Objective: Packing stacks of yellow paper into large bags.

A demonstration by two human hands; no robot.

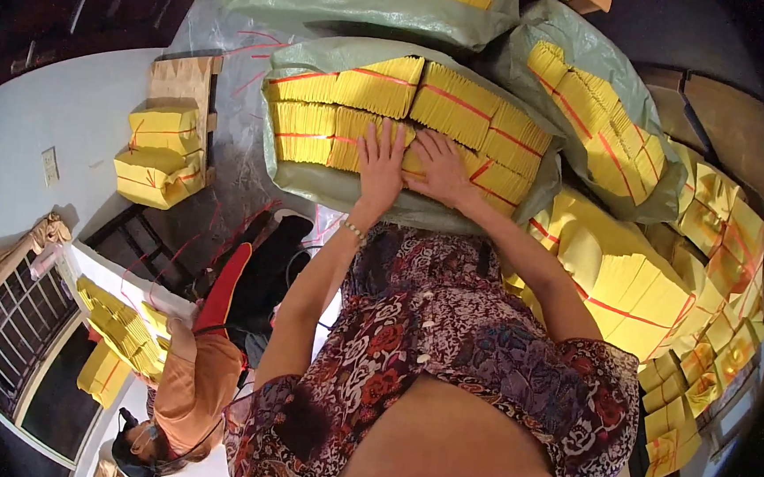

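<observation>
A green woven sack lies in front of me, its mouth wide. Packed inside in two rows are bundles of folded yellow paper, bound with red ties. My left hand rests on the near row, fingers stretched out and pointing away from me. Close beside it, my right hand lies on the same row with its fingers extended, angled toward the left hand. Both palms press on the bundles, and the paper right under them is hidden. Neither hand wraps around anything.
More green sacks of yellow bundles stand at the far side and far right. Yellow bundles are piled along my right. At left, a co-worker in an orange top reaches toward yellow stacks. Red strings litter the grey floor.
</observation>
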